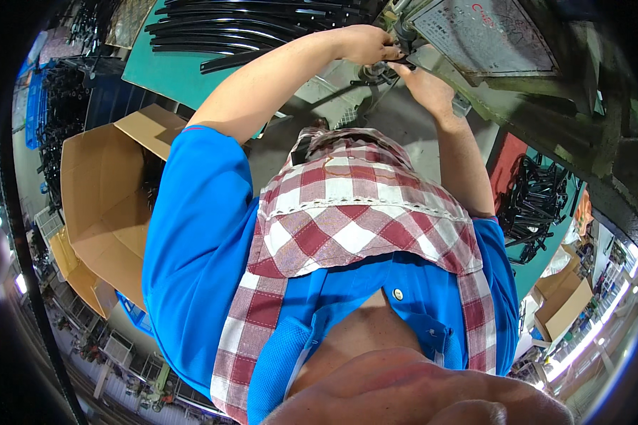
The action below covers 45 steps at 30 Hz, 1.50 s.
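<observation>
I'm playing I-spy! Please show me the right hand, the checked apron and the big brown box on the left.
Right hand [427,88], head view: back of the hand.
Checked apron [365,212], head view: its front.
Big brown box [92,188], head view: a cardboard wall.

Workshop interior. A smooth grey floor [424,150] occupies the upper center of the frame. A green-topped table [164,76] extends across the upper left; a second green surface [529,275] lies at the right. An open cardboard box [98,185] stands at the left, with a blue crate [32,106] near the left rim. At lower right, an elongated bright light [597,336] curves along the rim. Cluttered equipment [156,389], its details indistinct, lines the lower left.
</observation>
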Each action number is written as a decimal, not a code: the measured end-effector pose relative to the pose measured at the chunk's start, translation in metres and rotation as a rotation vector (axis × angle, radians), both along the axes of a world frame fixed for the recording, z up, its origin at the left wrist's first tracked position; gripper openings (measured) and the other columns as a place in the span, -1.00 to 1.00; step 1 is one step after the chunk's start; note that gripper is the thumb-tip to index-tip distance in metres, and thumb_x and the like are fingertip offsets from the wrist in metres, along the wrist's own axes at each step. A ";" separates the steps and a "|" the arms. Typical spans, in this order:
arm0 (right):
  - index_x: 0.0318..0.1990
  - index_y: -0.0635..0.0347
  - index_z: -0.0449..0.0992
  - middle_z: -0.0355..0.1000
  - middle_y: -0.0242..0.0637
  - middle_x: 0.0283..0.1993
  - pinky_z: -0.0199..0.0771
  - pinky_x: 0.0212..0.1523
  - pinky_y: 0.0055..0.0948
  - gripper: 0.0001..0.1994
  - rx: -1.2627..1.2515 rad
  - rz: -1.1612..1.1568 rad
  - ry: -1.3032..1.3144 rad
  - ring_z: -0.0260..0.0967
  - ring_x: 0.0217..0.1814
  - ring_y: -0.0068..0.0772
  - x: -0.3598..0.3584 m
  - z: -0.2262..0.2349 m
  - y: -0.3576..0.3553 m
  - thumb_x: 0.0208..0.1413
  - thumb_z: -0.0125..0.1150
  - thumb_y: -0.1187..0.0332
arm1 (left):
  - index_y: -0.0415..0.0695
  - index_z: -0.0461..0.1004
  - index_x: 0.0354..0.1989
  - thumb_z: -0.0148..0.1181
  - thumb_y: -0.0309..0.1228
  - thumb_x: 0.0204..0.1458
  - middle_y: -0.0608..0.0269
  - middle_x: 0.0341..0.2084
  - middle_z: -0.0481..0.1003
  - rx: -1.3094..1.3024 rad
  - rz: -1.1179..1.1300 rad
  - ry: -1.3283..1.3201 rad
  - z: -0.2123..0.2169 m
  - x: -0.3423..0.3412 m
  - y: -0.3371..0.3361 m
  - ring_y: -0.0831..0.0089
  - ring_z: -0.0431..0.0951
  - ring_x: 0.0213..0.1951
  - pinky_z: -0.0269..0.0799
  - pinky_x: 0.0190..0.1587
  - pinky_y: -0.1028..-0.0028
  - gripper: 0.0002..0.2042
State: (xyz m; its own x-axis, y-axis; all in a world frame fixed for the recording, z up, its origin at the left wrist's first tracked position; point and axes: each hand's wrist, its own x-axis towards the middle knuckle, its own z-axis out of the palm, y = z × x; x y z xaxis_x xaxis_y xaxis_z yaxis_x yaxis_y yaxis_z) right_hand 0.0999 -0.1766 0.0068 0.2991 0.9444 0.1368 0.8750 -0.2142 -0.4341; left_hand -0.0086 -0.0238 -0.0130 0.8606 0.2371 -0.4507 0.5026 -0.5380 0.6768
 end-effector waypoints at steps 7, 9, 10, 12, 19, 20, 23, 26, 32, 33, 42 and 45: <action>-0.22 0.24 0.57 0.52 -0.06 -0.33 0.43 -0.32 -0.12 -0.58 -0.072 -0.024 0.159 0.47 -0.33 -0.01 -0.006 0.006 0.008 0.01 0.31 0.01 | -0.02 0.56 -0.04 -0.01 -0.11 0.23 0.05 -0.27 0.59 0.191 -0.092 -0.147 0.000 -0.009 0.008 0.08 0.58 -0.22 0.47 -0.16 0.25 -0.67; -0.18 0.19 0.58 0.53 -0.07 -0.30 0.43 -0.30 -0.12 -0.60 -0.063 -0.007 0.126 0.48 -0.30 -0.02 -0.005 0.010 0.007 0.02 0.31 0.03 | 0.00 0.56 -0.04 -0.02 -0.10 0.22 0.02 -0.27 0.58 0.238 -0.108 -0.089 0.020 -0.010 -0.001 0.05 0.57 -0.21 0.47 -0.14 0.24 -0.66; -0.13 0.18 0.56 0.53 -0.09 -0.24 0.43 -0.23 -0.14 -0.60 -0.091 -0.009 0.115 0.47 -0.25 -0.01 -0.005 0.008 0.007 0.06 0.26 0.03 | -0.01 0.56 -0.04 -0.04 -0.07 0.23 -0.02 -0.26 0.57 0.239 -0.112 -0.070 0.026 -0.011 -0.002 0.00 0.55 -0.18 0.46 -0.13 0.22 -0.64; -0.04 0.15 0.52 0.53 -0.11 -0.14 0.43 -0.10 -0.16 -0.61 -0.147 -0.012 0.092 0.46 -0.15 0.02 -0.008 0.001 0.007 0.14 0.16 0.05 | -0.04 0.55 -0.04 -0.05 -0.05 0.24 -0.02 -0.27 0.57 0.181 -0.070 -0.126 0.015 -0.015 0.000 0.00 0.55 -0.18 0.46 -0.13 0.21 -0.62; 0.03 0.15 0.50 0.51 -0.02 -0.07 0.38 -0.01 -0.12 -0.50 -0.454 -0.099 0.187 0.42 -0.04 0.07 -0.012 0.013 0.011 0.16 0.08 -0.07 | -0.16 0.51 0.00 -0.06 0.00 0.25 -0.04 -0.19 0.56 0.135 -0.095 -0.109 0.010 -0.016 -0.001 0.00 0.54 -0.13 0.45 -0.11 0.22 -0.53; 0.04 0.14 0.50 0.51 -0.02 -0.08 0.38 -0.01 -0.11 -0.46 -0.402 -0.095 0.156 0.42 -0.03 0.08 -0.005 0.008 0.002 0.14 0.07 -0.14 | -0.17 0.50 0.01 -0.06 0.02 0.24 -0.05 -0.17 0.55 0.154 -0.080 -0.095 0.004 -0.017 -0.001 0.00 0.53 -0.11 0.45 -0.09 0.22 -0.52; 0.09 0.11 0.47 0.50 -0.02 -0.04 0.38 0.02 -0.11 -0.38 -0.268 -0.023 0.057 0.42 0.02 0.08 0.003 -0.009 -0.005 0.15 0.00 -0.23 | -0.15 0.49 0.02 -0.06 0.04 0.24 -0.07 -0.19 0.55 0.146 -0.035 -0.111 -0.005 -0.021 -0.003 -0.01 0.54 -0.11 0.45 -0.09 0.21 -0.51; 0.17 0.06 0.41 0.46 -0.05 0.06 0.37 0.05 -0.13 -0.38 -0.294 0.003 -0.004 0.40 0.07 0.06 0.007 -0.038 -0.003 0.16 -0.01 -0.22 | -0.16 0.47 -0.04 -0.09 0.08 0.23 -0.07 -0.32 0.55 0.204 -0.090 -0.132 -0.015 -0.023 0.000 -0.03 0.54 -0.20 0.44 -0.17 0.14 -0.49; 0.31 -0.06 0.26 0.40 -0.15 0.18 0.36 0.12 -0.19 -0.34 -0.513 -0.003 0.115 0.37 0.15 -0.02 0.008 -0.047 0.004 0.18 -0.08 -0.24 | -0.16 0.43 -0.20 -0.10 0.07 0.23 -0.04 -0.50 0.52 0.295 -0.156 -0.167 -0.019 -0.023 0.001 -0.09 0.52 -0.31 0.39 -0.28 0.04 -0.53; 0.31 -0.07 0.25 0.41 -0.15 0.17 0.36 0.12 -0.20 -0.33 -0.528 -0.015 0.101 0.37 0.15 -0.03 0.007 -0.044 0.005 0.18 -0.10 -0.25 | -0.16 0.42 -0.21 -0.10 0.07 0.23 -0.04 -0.52 0.51 0.302 -0.171 -0.174 -0.019 -0.021 0.002 -0.10 0.52 -0.32 0.38 -0.29 0.03 -0.53; 0.26 -0.22 0.31 0.49 -0.17 0.02 0.40 0.05 -0.21 -0.44 -0.519 -0.138 0.123 0.42 0.08 -0.05 0.028 -0.061 -0.013 0.16 0.00 -0.18 | -0.24 0.47 -0.28 0.12 -0.08 0.18 0.11 -0.52 0.54 -0.130 -0.163 -0.067 -0.032 0.002 0.011 0.28 0.49 -0.50 0.42 -0.39 0.33 -0.62; 0.14 -0.14 0.42 0.50 -0.15 -0.03 0.40 0.03 -0.19 -0.55 -0.487 -0.183 0.046 0.43 0.04 -0.05 0.030 -0.058 -0.021 0.11 0.16 0.02 | -0.27 0.52 -0.32 0.17 -0.11 0.15 0.17 -0.49 0.60 -0.255 -0.127 0.049 -0.023 0.012 0.006 0.46 0.51 -0.53 0.42 -0.41 0.41 -0.62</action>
